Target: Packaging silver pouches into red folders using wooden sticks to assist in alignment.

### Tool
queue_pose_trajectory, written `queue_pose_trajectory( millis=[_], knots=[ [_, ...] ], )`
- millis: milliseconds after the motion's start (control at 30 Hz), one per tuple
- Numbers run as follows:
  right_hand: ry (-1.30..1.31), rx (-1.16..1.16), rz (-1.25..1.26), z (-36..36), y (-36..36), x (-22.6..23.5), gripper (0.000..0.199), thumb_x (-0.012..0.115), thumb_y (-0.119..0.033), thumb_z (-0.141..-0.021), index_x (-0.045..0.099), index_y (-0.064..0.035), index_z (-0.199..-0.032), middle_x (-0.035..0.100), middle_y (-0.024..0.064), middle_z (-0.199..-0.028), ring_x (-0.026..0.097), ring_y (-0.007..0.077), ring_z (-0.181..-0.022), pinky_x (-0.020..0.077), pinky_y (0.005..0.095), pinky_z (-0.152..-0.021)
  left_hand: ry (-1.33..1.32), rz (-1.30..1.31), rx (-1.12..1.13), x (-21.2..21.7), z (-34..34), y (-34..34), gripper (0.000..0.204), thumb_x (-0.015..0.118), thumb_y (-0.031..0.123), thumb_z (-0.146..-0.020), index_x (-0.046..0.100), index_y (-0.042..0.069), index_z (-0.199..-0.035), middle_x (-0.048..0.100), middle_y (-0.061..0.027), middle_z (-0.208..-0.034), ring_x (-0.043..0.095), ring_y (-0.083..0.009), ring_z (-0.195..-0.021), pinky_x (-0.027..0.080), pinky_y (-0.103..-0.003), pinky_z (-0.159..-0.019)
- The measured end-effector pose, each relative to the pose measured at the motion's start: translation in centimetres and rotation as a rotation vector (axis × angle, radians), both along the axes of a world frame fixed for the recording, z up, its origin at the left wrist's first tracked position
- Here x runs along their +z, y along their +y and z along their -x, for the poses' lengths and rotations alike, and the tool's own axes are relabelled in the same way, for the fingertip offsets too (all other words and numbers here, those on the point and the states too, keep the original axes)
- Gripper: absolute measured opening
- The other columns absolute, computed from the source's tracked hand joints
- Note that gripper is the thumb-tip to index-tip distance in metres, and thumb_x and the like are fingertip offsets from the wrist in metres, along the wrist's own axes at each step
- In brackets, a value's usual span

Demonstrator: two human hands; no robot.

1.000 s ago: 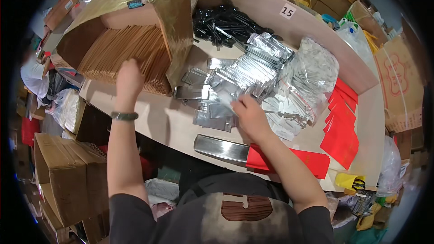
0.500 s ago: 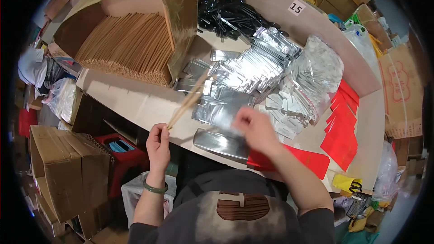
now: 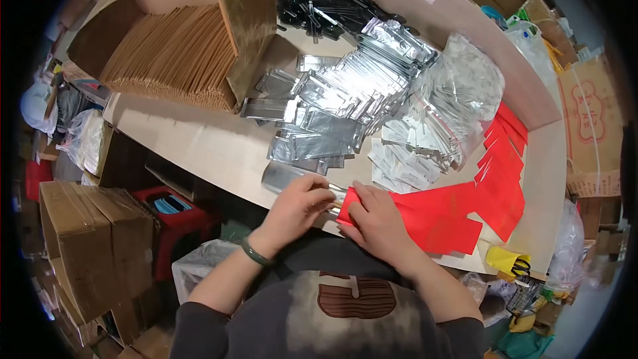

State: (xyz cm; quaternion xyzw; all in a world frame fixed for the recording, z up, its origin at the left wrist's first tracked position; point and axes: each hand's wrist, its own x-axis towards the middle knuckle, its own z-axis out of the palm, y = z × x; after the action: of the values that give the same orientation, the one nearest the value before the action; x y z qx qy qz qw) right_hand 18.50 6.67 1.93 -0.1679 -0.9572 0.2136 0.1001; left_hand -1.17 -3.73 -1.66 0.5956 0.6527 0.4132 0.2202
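Pinched in my left hand (image 3: 296, 209) are thin wooden chopsticks (image 3: 337, 204), their visible ends at the mouth of a red paper sleeve (image 3: 346, 207). My right hand (image 3: 376, 221) grips that sleeve near its open end, thumb and fingers closed on it. How far the chopsticks reach inside is hidden by my fingers. Just behind my left hand, a silver foil wrapper (image 3: 282, 177) lies at the table's front edge. More red sleeves (image 3: 442, 216) fan out to the right of my right hand.
An open cardboard box (image 3: 252, 33) full of brown sticks (image 3: 174, 56) stands at the left. Beyond my hands lie silver packets (image 3: 355, 83), white packets (image 3: 405, 166), a clear plastic bag (image 3: 468, 70) and black plastic utensils (image 3: 325, 10). A raised board (image 3: 518, 60) borders the table's far side.
My left hand has come right and forward with the chopsticks, from left of the table edge to the sleeve. My right hand has moved down from above the silver packets and taken hold of the sleeve.
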Motion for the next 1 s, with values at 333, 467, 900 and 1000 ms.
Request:
queue_pose_trajectory(
  millis=[333,467,900,1000],
  knots=[
    [0.076,-0.04,-0.009,-0.7,1.5,0.3,0.039,0.075,-0.018,-0.072,0.059,-0.0062,-0.106,0.056,0.0206,-0.112,0.056,0.0368,-0.099,0.046,0.0452,-0.084,0.01,0.112,-0.098,5.0,-3.6,0.6,0.069,0.076,0.017,-0.076,0.045,0.003,-0.137,0.048,-0.02,-0.132,0.048,-0.036,-0.123,0.038,-0.045,-0.106],
    [0.196,0.133,0.038,-0.8,1.8,1.1,0.028,0.075,-0.021,-0.073,0.063,-0.0103,-0.096,0.056,0.0162,-0.095,0.057,0.0343,-0.084,0.0471,0.0442,-0.07,0.627,0.09,-0.17,3.2,-0.1,1.2,0.052,0.077,0.016,-0.063,0.057,0.007,-0.11,0.059,-0.011,-0.095,0.059,-0.032,-0.092,0.046,-0.045,-0.085],
    [-0.214,0.071,0.227,-5.5,9.8,1.1,0.055,0.081,-0.035,-0.068,0.057,0.0002,-0.103,0.054,0.0205,-0.109,0.052,0.0389,-0.109,0.0439,0.0478,-0.093,-0.245,0.534,-0.195,3.7,-2.8,3.5,0.043,0.076,0.019,-0.083,0.058,0.0,-0.117,0.067,-0.0067,-0.096,0.06,-0.0116,-0.087,0.05,-0.028,-0.079],
    [-0.084,0.111,-0.022,-6.6,9.6,1.0,0.031,0.073,-0.019,-0.071,0.053,-0.0014,-0.086,0.053,0.014,-0.092,0.057,0.0332,-0.084,0.0477,0.0429,-0.073,-0.388,0.534,-0.197,3.3,-3.1,3.1,0.042,0.074,0.018,-0.084,0.057,0.0,-0.118,0.065,-0.0064,-0.101,0.059,-0.0108,-0.092,0.049,-0.028,-0.084]
  ],
)
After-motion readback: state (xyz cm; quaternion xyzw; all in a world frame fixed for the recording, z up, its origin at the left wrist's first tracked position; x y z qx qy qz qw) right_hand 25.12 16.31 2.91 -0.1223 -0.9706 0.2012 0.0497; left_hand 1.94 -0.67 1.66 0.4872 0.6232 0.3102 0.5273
